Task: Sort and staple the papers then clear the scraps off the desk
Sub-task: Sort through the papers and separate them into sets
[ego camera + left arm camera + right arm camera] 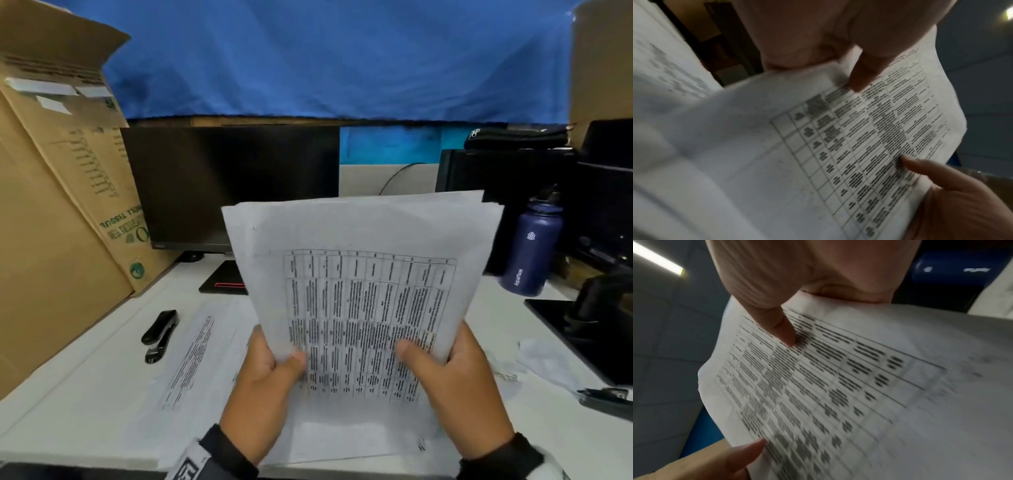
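A stack of white papers (pixel 363 274), its top sheet a printed table, stands upright above the desk. My left hand (pixel 274 363) grips its lower left edge, thumb on the front and fingers hidden behind. My right hand (pixel 435 359) grips the lower right edge the same way. In the left wrist view my left hand (pixel 859 78) pinches the papers (pixel 838 146); in the right wrist view my right hand (pixel 783 331) pinches the papers (pixel 838 386). A black stapler (pixel 160 335) lies on the desk at the left. More printed sheets (pixel 191 359) lie flat under the hands. Crumpled white scraps (pixel 544 356) sit at the right.
A large cardboard box (pixel 61 205) stands at the left, a dark monitor (pixel 233 185) behind the papers. A navy water bottle (pixel 532 246) and a black monitor stand (pixel 589 308) crowd the right. A small black tool (pixel 606 397) lies near the right edge.
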### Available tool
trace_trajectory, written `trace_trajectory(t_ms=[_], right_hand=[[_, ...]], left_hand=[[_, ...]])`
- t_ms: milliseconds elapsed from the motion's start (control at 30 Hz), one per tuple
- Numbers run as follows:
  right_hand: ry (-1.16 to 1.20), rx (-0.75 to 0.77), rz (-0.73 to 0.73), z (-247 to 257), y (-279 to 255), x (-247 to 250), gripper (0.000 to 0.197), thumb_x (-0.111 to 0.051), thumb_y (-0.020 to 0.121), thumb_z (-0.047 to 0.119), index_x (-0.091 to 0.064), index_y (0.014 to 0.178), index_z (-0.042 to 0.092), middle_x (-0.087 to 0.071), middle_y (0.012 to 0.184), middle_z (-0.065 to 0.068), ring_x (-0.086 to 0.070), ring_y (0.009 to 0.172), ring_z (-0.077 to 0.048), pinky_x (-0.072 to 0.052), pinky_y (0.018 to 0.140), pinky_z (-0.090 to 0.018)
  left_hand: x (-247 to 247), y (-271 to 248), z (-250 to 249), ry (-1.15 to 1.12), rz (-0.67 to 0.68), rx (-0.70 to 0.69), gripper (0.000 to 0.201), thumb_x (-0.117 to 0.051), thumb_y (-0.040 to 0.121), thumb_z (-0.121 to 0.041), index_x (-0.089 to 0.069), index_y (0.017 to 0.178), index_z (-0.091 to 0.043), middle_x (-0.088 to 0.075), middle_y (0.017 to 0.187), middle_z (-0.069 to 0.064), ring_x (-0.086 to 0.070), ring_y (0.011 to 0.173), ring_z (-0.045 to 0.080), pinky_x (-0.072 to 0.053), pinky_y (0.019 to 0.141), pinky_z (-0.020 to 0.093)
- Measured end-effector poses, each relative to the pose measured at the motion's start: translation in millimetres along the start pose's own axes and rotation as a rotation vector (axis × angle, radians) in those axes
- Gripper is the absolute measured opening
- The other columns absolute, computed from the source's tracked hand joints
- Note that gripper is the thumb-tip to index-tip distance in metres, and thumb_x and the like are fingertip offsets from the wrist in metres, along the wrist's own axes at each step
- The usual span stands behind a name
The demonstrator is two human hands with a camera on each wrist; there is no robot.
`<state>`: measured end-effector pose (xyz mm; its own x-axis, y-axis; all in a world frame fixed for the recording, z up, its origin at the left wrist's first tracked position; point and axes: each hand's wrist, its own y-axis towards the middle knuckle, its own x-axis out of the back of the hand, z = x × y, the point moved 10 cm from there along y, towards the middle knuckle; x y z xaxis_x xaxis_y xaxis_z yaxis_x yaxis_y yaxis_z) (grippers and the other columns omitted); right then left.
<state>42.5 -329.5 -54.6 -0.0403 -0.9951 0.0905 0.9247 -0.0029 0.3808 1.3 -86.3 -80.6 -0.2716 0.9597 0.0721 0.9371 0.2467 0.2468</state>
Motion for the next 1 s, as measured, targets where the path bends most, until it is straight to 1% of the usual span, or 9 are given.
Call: trace_trajectory(t_ms=[100, 200, 300, 400, 500, 600, 700, 867, 1000], right_hand=[[-0.035, -0.130, -0.035, -27.8, -7.1, -1.0, 0.004, -0.073, 0.086, 0.024, -0.070, 0.089, 0.024, -0.076, 0.084, 0.016, -0.070, 0.085, -0.009, -0.054, 0.074, -0.027], [0.014, -0.137, -0.100, -28.5, -9.9, 10.6, 0.009, -0.071, 0.087, 0.024, -0.066, 0.081, 0.029, -0.068, 0.071, 0.037, -0.061, 0.083, 0.005, -0.042, 0.067, -0.017], [0.098, -0.133, -0.253, -21.9, -6.9, 44.2, 0.008, -0.074, 0.085, 0.024, -0.070, 0.090, 0.028, -0.072, 0.080, 0.027, -0.062, 0.090, 0.002, -0.047, 0.084, -0.026], [0.166, -0.156, -0.407, -29.3, -4.4, 81.3, 0.033, -0.078, 0.081, 0.028, -0.071, 0.113, 0.023, -0.073, 0.103, 0.011, -0.066, 0.102, -0.013, -0.045, 0.100, -0.040], [0.246, -0.214, -0.486, -45.3, -5.6, 106.2, 0.028, -0.081, 0.077, 0.037, -0.072, 0.103, 0.036, -0.074, 0.097, 0.015, -0.066, 0.099, -0.010, -0.046, 0.097, -0.043], [0.323, -0.364, -0.475, -74.9, -5.5, 117.2, 0.038, -0.085, 0.062, 0.058, -0.066, 0.094, 0.053, -0.059, 0.088, 0.039, -0.052, 0.112, -0.010, -0.036, 0.101, -0.052], [0.339, -0.343, -0.458, -121.7, -4.2, 142.2, 0.049, -0.085, 0.049, 0.069, -0.060, 0.091, 0.063, -0.054, 0.089, 0.045, -0.045, 0.120, -0.006, -0.029, 0.106, -0.054], [0.281, -0.266, -0.454, -69.7, -0.8, 110.7, 0.055, -0.085, 0.060, 0.055, -0.071, 0.109, 0.033, -0.075, 0.101, 0.003, -0.066, 0.099, -0.021, -0.044, 0.098, -0.056], [0.272, -0.255, -0.492, -63.8, -2.5, 108.7, 0.039, -0.085, 0.061, 0.054, -0.068, 0.097, 0.052, -0.073, 0.098, 0.017, -0.065, 0.102, -0.015, -0.041, 0.101, -0.054]], left_hand=[[-16.6, -5.2, 18.2, 0.301, 0.200, 0.025, 0.044, -0.052, 0.094, -0.008, -0.050, 0.124, -0.041, -0.068, 0.119, -0.021, -0.062, 0.112, -0.006, -0.048, 0.101, 0.028], [-5.4, 5.0, 23.0, 0.510, 0.214, 0.045, 0.031, -0.051, 0.090, -0.015, -0.059, 0.116, -0.031, -0.068, 0.115, -0.012, -0.063, 0.105, 0.004, -0.051, 0.098, 0.035], [10.0, 27.2, 26.5, 0.766, 0.213, 0.089, 0.025, -0.054, 0.095, -0.030, -0.063, 0.117, -0.025, -0.061, 0.119, -0.007, -0.061, 0.102, 0.009, -0.048, 0.089, 0.024], [16.3, 50.1, 45.6, 1.231, 0.368, 0.203, 0.045, -0.040, 0.100, -0.050, -0.063, 0.119, -0.016, -0.064, 0.116, 0.003, -0.063, 0.101, 0.017, -0.048, 0.086, 0.030], [24.1, 58.6, 68.3, 1.466, 0.472, 0.411, 0.082, -0.036, 0.086, -0.078, -0.062, 0.122, -0.009, -0.070, 0.116, 0.006, -0.067, 0.102, 0.021, -0.053, 0.089, 0.036], [10.6, 59.1, 83.5, 1.493, 0.538, 0.461, 0.080, -0.049, 0.076, -0.084, -0.064, 0.108, -0.013, -0.069, 0.102, 0.001, -0.067, 0.092, 0.018, -0.052, 0.077, 0.031], [-1.1, 65.9, 98.5, 1.350, 0.485, 0.467, 0.065, -0.070, 0.080, -0.060, -0.057, 0.123, -0.013, -0.067, 0.119, 0.002, -0.065, 0.104, 0.021, -0.054, 0.086, 0.033], [1.1, 75.2, 103.6, 1.167, 0.403, 0.449, 0.053, -0.074, 0.084, -0.041, -0.058, 0.125, -0.011, -0.066, 0.122, 0.006, -0.064, 0.106, 0.022, -0.054, 0.095, 0.037], [25.1, 80.5, 69.9, 0.813, 0.205, 0.349, 0.020, -0.062, 0.092, -0.023, -0.063, 0.112, -0.018, -0.071, 0.111, 0.003, -0.068, 0.099, 0.019, -0.055, 0.093, 0.034]])
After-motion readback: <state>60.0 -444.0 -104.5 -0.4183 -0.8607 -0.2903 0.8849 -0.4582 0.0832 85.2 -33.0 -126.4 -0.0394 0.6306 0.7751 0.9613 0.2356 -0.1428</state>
